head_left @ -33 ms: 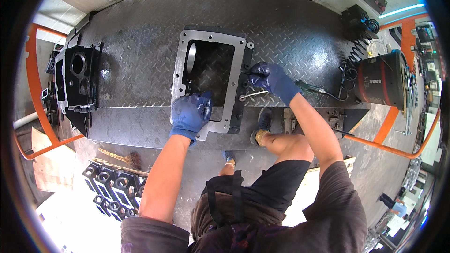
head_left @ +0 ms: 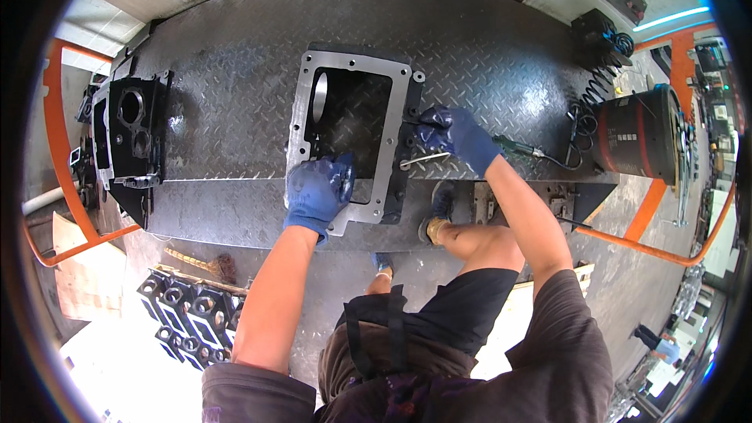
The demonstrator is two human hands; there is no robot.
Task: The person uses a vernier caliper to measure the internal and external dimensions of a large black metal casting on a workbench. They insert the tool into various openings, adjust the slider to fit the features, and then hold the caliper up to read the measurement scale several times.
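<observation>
Frame (head_left: 395,110) of pale metal, with a dark body beneath it, lies on the counter (head_left: 235,110) straight ahead of the person, its big opening facing up. Its near end crosses the long seam that runs along the counter; that spot was probably chosen because both arms can reach it without stretching. Lying this way up, it leaves the bolt holes in the rim and the hollow inside easy to see and get at.

The gloved left hand (head_left: 317,188) sits on the near left part of the rim, fingers curled toward the opening, likely to steady the piece. Whether those fingers clamp the edge or merely rest there, I cannot tell. The right hand (head_left: 458,137), also in a blue glove, is at the outer right side, with its fingers bent and their tips close to the dark edge. What they close on, if anything, is hidden, so its grip cannot be told either.

Below the right hand a thin pale rod (head_left: 429,159) points toward the frame's side. A green tool (head_left: 513,146) lies past the wrist; the two line up, though the arm hides any join. The tool's dark hose (head_left: 560,161) trails right toward a dark drum (head_left: 634,135), presumably leaving the frame's opening unobstructed. A black casting (head_left: 121,125) stands well apart at the left end, perhaps to leave working room between.
</observation>
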